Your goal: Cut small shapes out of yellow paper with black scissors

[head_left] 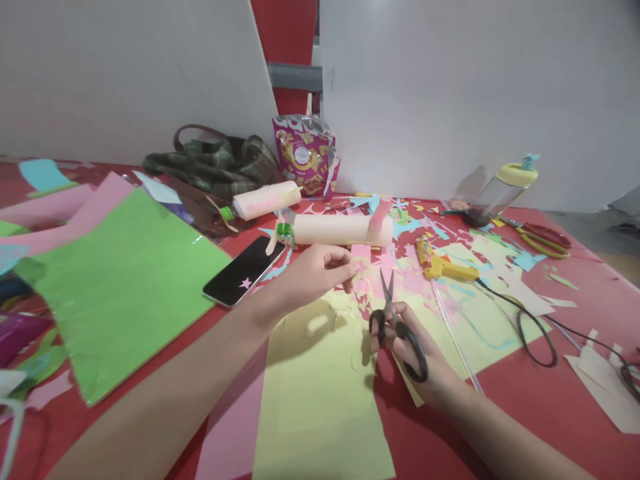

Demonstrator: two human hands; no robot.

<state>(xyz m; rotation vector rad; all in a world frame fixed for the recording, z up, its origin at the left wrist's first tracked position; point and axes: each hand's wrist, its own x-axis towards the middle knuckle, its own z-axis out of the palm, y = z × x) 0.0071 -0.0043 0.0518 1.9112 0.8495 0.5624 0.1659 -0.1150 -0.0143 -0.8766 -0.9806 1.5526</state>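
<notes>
My left hand [325, 272] is closed in a pinch above a yellow paper sheet [320, 393]. At its fingertips is a small pale pink piece of paper [358, 266], hard to tell from the scraps behind. My right hand [417, 343] holds black-handled scissors [388, 303], fingers in the loops, blades slightly apart and pointing away from me. Just beyond my left hand lies a paper-wrapped bottle [335, 230] with a green cap and a pink strip. A phone [243, 273] bearing a small pink star [245, 283] lies left of it.
Green sheets [130, 287] cover the left side. A second wrapped bottle [267, 200], a snack bag [305, 157] and a plaid cloth bag [215, 160] stand behind. Paper scraps, a yellow glue gun [445, 267] with cord, a clear bottle [505, 190] and more scissors [543, 240] lie rightward.
</notes>
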